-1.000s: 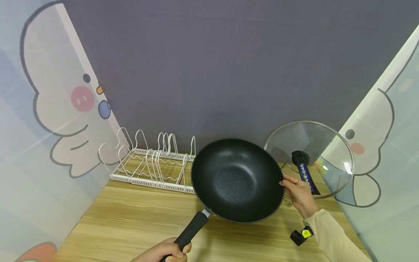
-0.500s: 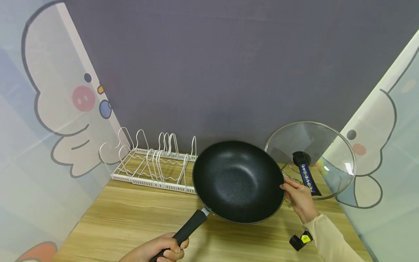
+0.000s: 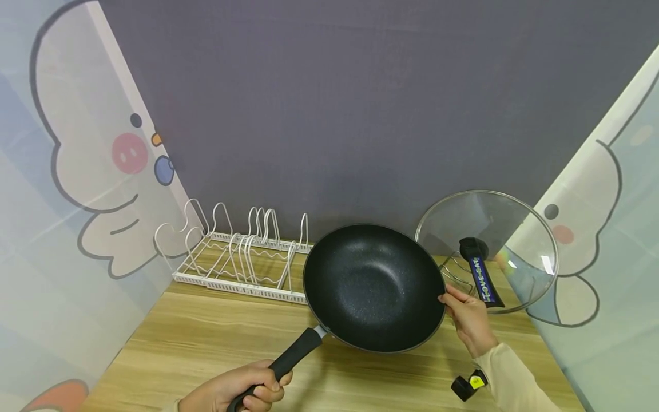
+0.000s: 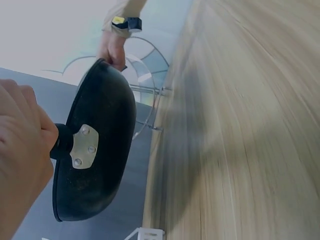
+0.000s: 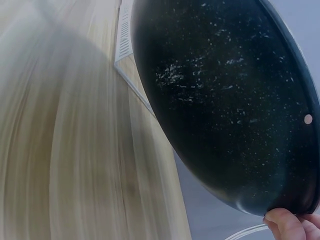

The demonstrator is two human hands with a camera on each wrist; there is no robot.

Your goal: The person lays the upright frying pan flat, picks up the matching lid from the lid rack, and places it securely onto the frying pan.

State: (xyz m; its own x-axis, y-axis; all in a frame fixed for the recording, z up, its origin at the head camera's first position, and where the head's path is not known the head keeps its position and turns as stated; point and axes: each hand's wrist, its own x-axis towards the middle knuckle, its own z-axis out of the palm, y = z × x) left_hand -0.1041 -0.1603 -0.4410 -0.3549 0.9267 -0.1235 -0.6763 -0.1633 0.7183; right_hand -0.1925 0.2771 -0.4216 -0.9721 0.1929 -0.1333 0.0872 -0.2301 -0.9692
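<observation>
Both grips are on one part: a deep, round black wok (image 3: 378,286) with a dark coated inside and a long black handle (image 3: 298,349). Left grip (image 3: 241,383), a bare hand, is clenched round that handle, fingers curled over it. Right grip (image 3: 471,323), a bare hand out of a cream sleeve (image 3: 515,380), pinches the wok's rim well away from the handle: one digit over the inner edge, others behind.

Wok position: between the grips, ahead and right of the left one, directly left of the right one. Tilted, hollow facing up and back at the person. Lifted off the light wood-grain desk (image 3: 170,343), shadow below. Left wrist view: silver three-rivet bracket (image 4: 85,147) at the handle joint, near the left grip. Right wrist view: black underside, scattered pale specks.

Ahead of the left grip, well apart: white wire rack (image 3: 247,290) with upright loops, on the desk; wok covers its right end in the head view.

Just beyond the right grip: round clear glass lid (image 3: 507,226), metal rim, on edge, with a black grab handle (image 3: 484,280) bearing a blue lettered strip. Silver wire stand (image 3: 455,269) beside it, partly hidden. Behind that grip, at the wrist: small black device (image 3: 463,389), yellow label.

Beyond both grips: grey backdrop (image 3: 329,114).
</observation>
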